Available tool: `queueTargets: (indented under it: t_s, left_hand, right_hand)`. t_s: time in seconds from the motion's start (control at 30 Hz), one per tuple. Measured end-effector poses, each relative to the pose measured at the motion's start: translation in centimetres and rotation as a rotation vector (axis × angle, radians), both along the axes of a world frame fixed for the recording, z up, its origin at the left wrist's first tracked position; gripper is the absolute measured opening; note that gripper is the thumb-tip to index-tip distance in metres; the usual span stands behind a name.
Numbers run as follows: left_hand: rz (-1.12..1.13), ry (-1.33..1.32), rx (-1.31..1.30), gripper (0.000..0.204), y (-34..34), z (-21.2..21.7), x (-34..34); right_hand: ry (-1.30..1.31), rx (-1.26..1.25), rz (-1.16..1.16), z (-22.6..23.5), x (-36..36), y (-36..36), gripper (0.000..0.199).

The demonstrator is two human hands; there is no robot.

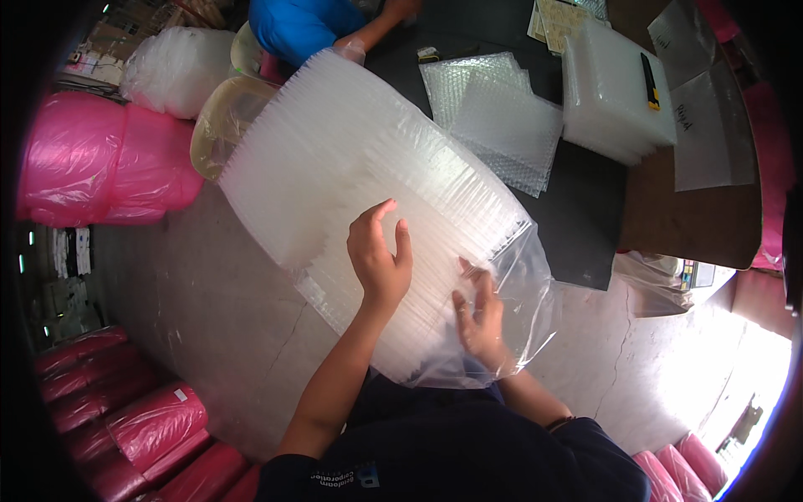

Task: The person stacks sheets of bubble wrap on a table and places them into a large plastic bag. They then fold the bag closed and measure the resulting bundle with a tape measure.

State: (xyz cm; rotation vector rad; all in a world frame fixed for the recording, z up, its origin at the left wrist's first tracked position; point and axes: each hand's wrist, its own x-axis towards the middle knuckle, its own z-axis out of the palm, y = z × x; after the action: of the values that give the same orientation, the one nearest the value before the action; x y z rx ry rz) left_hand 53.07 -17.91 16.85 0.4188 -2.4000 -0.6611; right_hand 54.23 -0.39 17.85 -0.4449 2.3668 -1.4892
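A long, tightly packed row of white bubble wrap sheets (335, 159) in a clear plastic bag lies slantwise before me, its near end by my body. Loose, wrinkled film of the clear bag (531, 289) hangs past the row's right near corner. Over the middle of the row is my left hand (381, 255), fingers curved and thumb apart, holding nothing; whether it touches the sheets I cannot tell. My right hand (483, 322) is at the near right part, under or behind the clear film, its fingers spread against the sheets.
Flat bubble wrap pouches (502, 117) lie on the dark table (585, 217). Beyond them, a yellow-black cutter (650, 82) rests on a white stack (606, 92). Across the table is a person in blue (301, 29). Pink rolls (109, 159) and red rolls (159, 422) stand left; yellowish chair (205, 138).
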Motion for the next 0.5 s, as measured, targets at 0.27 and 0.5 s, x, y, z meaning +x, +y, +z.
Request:
queueTargets:
  t_s: [0.27, 0.5]
  left_hand:
    - [-0.002, -0.016, -0.013, 0.029, -0.1, -0.3, 0.0]
    - [-0.022, -0.009, 0.004, 0.028, 0.1, 0.0, 0.1]
  right_hand:
    - [-0.098, -0.031, 0.065, -0.7, -1.0, 0.2, 0.038]
    - [-0.586, -0.277, 0.197, -3.4, -4.7, 1.1, 0.047]
